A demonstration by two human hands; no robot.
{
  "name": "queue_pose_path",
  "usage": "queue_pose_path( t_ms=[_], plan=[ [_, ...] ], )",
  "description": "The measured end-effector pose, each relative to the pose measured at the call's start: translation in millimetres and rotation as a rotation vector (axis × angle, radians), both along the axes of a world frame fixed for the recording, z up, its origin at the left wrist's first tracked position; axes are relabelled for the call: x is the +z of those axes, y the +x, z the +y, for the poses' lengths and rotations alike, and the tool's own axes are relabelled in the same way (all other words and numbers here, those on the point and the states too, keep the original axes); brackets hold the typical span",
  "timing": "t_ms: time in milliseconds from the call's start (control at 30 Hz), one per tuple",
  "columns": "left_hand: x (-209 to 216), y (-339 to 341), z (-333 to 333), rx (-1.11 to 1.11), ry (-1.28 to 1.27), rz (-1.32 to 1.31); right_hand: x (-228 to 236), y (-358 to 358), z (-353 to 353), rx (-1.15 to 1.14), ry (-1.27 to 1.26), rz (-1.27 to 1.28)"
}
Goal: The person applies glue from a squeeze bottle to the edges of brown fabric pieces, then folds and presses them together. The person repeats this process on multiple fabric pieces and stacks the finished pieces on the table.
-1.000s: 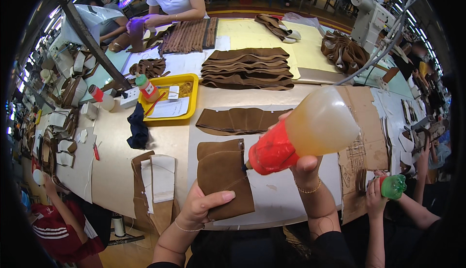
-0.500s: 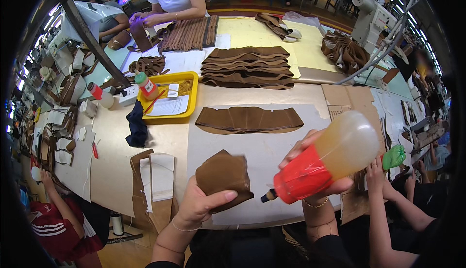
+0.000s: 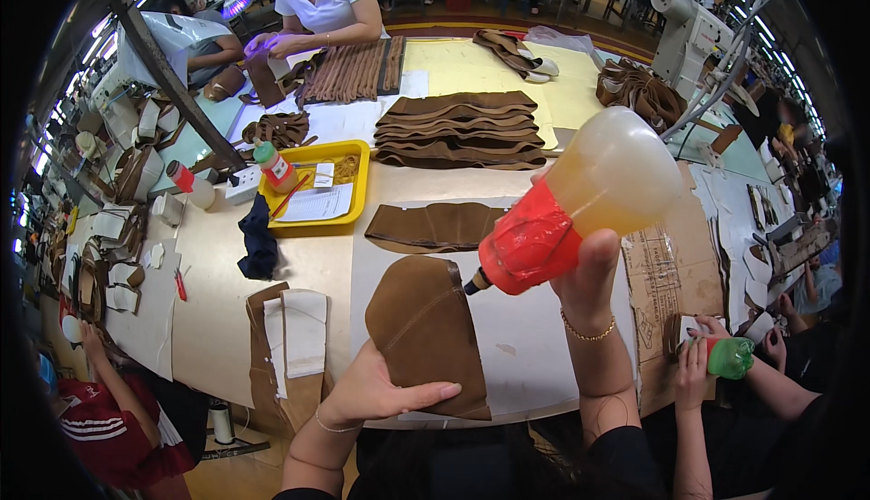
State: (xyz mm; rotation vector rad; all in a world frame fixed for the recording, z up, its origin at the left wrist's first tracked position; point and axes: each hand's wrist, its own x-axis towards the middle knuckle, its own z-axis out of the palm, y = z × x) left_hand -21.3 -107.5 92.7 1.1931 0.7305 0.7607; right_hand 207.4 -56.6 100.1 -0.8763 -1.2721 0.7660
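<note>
My left hand (image 3: 376,389) pinches a curved brown leather piece (image 3: 426,328) by its lower edge, thumb in front. A pale line runs across the leather, and its face is turned up toward me. Wrapped around an upside-down squeeze bottle (image 3: 621,169) is my right hand (image 3: 589,278), partly hidden behind it. The bottle is translucent with yellowish liquid, a red band and a dark nozzle (image 3: 478,280). That nozzle tilts down at the leather's upper right edge; I cannot tell whether it touches. Behind, a brown leather band (image 3: 417,226) lies on a grey sheet (image 3: 526,373).
Stacked brown bands (image 3: 458,124) lie farther back. A yellow tray (image 3: 362,178) holds a bottle and paper at the left, beside a dark cloth (image 3: 257,239). Cardboard (image 3: 657,283) lies right. A co-worker's hands (image 3: 693,355) hold a green bottle (image 3: 730,357) close by.
The leather piece has opened out and turned its face more toward me. My right hand has brought the bottle up and left, its nozzle now by the leather's edge.
</note>
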Motion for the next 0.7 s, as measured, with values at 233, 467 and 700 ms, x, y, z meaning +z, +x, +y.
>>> queue_pose_path(
  t_ms=[233, 467, 700],
  plan=[
    [-2.0, -1.1, 0.6, 0.0, -0.006, -0.05, 5.5, -9.5, 1.5, 0.027, -0.029, -0.038],
    [-3.1, -2.8, 2.6, -0.001, -0.059, 0.003, -2.3, -8.5, -23.3, 0.124, -0.12, -0.082],
    [-3.5, 1.7, 1.9, 0.008, -0.039, -0.031, -1.8, -6.8, -2.2, -0.027, -0.015, -0.089]
  ],
)
